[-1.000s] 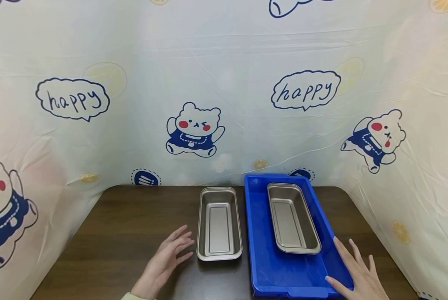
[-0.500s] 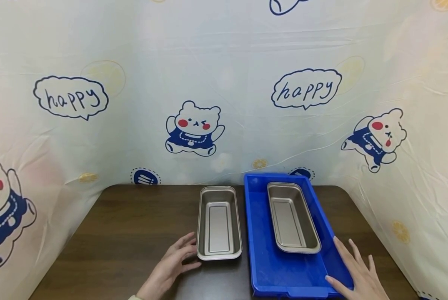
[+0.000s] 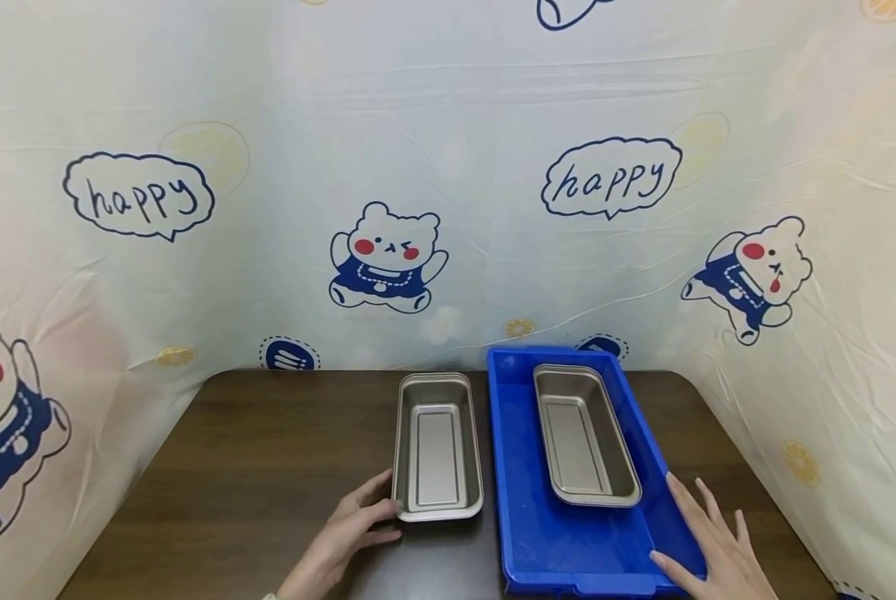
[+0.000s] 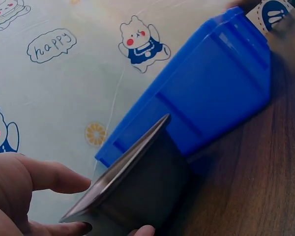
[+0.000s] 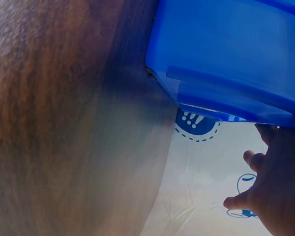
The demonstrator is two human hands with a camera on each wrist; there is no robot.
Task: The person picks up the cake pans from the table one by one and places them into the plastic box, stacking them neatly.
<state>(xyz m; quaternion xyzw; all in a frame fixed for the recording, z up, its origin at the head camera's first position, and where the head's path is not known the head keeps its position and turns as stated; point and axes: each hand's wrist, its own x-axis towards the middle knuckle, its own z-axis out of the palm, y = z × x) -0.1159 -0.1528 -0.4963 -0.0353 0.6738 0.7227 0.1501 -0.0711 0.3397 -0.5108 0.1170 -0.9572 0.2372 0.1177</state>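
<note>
In the head view, a metallic loaf pan stands on the table just left of a blue tray. My left hand is at the pan's near left corner, fingers loosely bent. A fingertip meets the rim there. The left wrist view shows fingers above and below the rim of this loaf pan. A second loaf pan lies inside the tray, towards its far right. My right hand rests spread at the tray's near right edge, thumb over the rim and several fingers along the outer side.
The dark wooden table extends to the left of the hands. A pale curtain printed with bears and "happy" bubbles hangs behind and at both sides. A narrow gap separates the loose pan from the tray.
My left hand has moved right, from beside the loose pan to its near left corner, and now touches it. The right hand, tray and both pans have stayed put.
</note>
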